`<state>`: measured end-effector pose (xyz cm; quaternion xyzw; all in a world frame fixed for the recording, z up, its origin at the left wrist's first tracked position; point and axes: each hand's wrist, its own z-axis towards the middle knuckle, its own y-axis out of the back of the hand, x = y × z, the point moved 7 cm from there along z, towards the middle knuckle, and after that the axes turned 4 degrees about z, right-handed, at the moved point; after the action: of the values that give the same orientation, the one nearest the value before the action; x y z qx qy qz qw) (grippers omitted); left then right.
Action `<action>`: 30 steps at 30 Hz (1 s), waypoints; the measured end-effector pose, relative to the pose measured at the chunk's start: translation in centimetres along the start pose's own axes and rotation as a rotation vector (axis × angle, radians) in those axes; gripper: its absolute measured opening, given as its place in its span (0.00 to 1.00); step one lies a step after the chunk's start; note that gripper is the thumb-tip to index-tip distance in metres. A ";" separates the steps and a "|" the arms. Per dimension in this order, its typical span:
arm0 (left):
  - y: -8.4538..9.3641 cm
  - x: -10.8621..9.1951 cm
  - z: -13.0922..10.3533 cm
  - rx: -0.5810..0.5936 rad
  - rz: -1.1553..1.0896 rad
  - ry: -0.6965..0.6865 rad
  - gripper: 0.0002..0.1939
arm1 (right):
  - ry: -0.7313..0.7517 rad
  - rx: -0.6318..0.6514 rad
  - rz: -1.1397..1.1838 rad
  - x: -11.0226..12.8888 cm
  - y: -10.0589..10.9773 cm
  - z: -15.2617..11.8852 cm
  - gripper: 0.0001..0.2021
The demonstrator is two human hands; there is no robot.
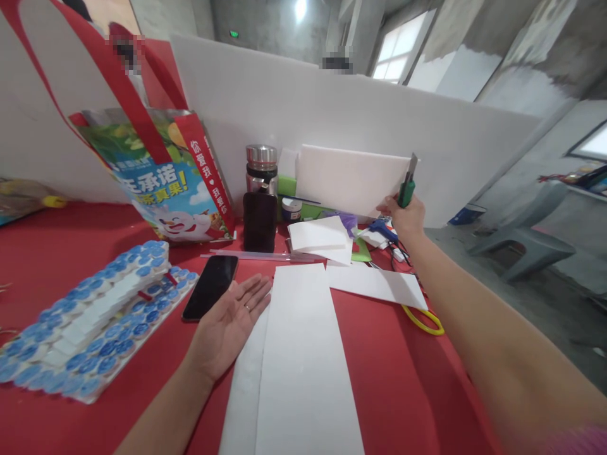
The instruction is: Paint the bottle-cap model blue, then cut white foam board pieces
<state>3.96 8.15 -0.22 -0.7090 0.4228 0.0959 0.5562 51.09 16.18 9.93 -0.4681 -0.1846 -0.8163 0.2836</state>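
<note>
My left hand (227, 325) lies palm up with its fingers stretched out, a ring on one of them. It is between a black phone (211, 287) and a long white board strip (303, 354), its fingertips near the strip's left edge. Reaching out at the right, my right hand (406, 215) is closed around a green utility knife (406, 191), the blade pointing up. Its fingertips are by the lower right corner of a large white sheet (351, 180) standing upright; whether they pinch it I cannot tell.
Blue rosettes cover a white frame-like piece (114, 335) at left. Behind are a printed shopping bag (175, 183), a metal flask (262, 164), an upright dark phone (259, 221) and a blue glue gun (383, 230). Yellow scissor handles (427, 325) poke out beneath a white board piece (377, 283).
</note>
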 end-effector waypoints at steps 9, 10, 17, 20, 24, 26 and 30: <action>-0.2 0.0 -0.1 0.001 0.003 0.004 0.27 | 0.028 0.027 -0.020 1.3 1.9 -0.4 0.05; -0.2 0.0 -0.1 0.005 0.006 -0.001 0.27 | 0.031 0.023 -0.020 1.4 2.3 -0.4 0.05; -0.5 -0.2 -0.5 -0.030 0.027 -0.003 0.26 | 0.046 -0.011 -0.013 2.3 4.9 -0.2 0.05; -0.8 -0.3 -0.7 -0.042 0.037 -0.009 0.26 | 0.047 -0.032 -0.002 3.1 6.7 -0.4 0.05; -0.9 -0.4 -0.7 -0.039 0.051 -0.017 0.26 | 0.049 -0.113 0.036 4.2 9.9 -0.8 0.08; -0.9 -0.4 -0.7 -0.023 0.049 -0.018 0.26 | 0.045 -0.167 0.060 4.7 11.5 -1.3 0.09; -0.9 -0.5 -0.5 -0.017 0.056 -0.033 0.23 | 0.010 -0.219 0.090 5.5 13.9 -2.8 0.11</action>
<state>4.09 7.93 0.88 -0.6999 0.4325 0.1268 0.5541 55.85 2.29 13.78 -0.5000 -0.0715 -0.8203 0.2682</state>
